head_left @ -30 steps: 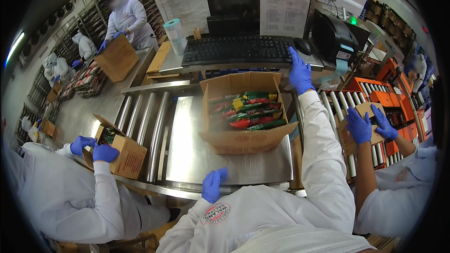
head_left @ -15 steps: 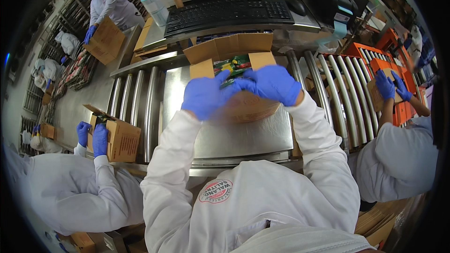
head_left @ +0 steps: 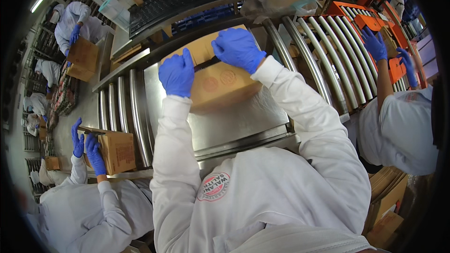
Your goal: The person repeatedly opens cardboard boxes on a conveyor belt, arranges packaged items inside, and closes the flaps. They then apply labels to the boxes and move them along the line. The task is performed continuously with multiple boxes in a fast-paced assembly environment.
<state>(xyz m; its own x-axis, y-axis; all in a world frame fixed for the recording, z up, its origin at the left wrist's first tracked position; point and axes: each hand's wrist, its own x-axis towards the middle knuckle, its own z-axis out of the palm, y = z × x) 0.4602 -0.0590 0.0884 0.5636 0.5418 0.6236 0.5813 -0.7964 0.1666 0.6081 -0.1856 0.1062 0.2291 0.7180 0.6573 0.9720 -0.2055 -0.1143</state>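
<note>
A brown cardboard box (head_left: 220,86) with round red printed marks on its front rests on a steel plate (head_left: 229,133). Its flaps (head_left: 199,49) are folded inward, leaving a dark narrow gap between them and the front wall. Blue-gloved, my left hand (head_left: 177,74) is closed at the box's left upper edge, thumb pointing up. My right hand (head_left: 237,50), gloved the same way, has its fingers curled over the right end of the top, by the gap. What lies inside is covered by the flaps and hands.
Steel rollers (head_left: 323,61) run right of the plate, and more rollers (head_left: 136,107) lie left. A keyboard (head_left: 192,0) stands on a shelf beyond. At left, a co-worker's gloved hands (head_left: 93,154) work on another box (head_left: 119,151); another co-worker's gloved hand (head_left: 374,44) is at right.
The far flap has come down over the green and red packages that showed before. My hands have moved apart to the box's two sides. The view has tilted and shifted.
</note>
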